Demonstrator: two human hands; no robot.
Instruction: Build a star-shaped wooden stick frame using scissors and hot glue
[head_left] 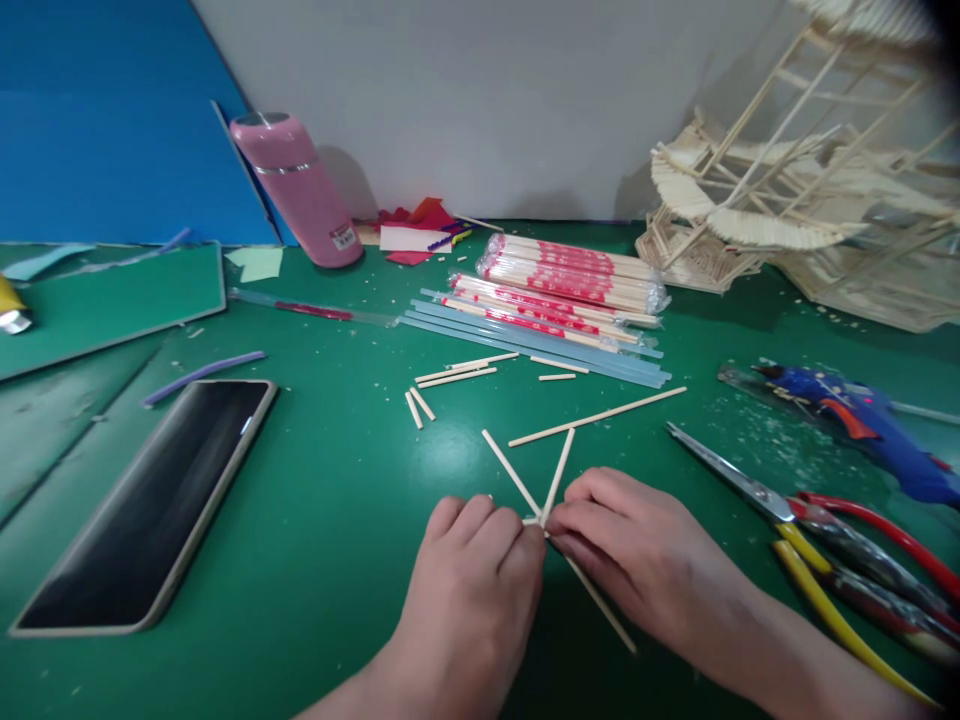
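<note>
Low in the centre of the frame, the left hand [472,560] and right hand [630,550] meet knuckles-up on the green mat [337,500], forearms entering from the bottom edge. Both sets of fingertips are pinched together on the crossing point of thin wooden sticks [556,475], which fan up into a V; one seems to run on beneath the right hand. Scissors [750,485] lie just right, a phone [157,500] at left

Two thin pale wooden sticks [556,470] cross in an X on the green mat [337,520] — pinched flat at their crossing point by both hands' fingertips.
</note>
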